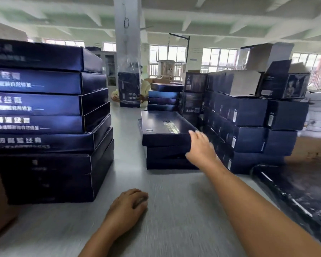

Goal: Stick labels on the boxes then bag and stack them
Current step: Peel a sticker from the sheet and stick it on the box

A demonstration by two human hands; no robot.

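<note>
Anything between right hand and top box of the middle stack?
Nothing visible. The right hand touches the near right corner of the top box; the stacked boxes to the right stand beside the hand, not in its path. Blur hides whether the grip has closed.

My grey table carries a tall stack of dark blue boxes on the left, a short stack of three in the middle and a bank of boxes on the right. My left hand rests on its bare top.
</note>
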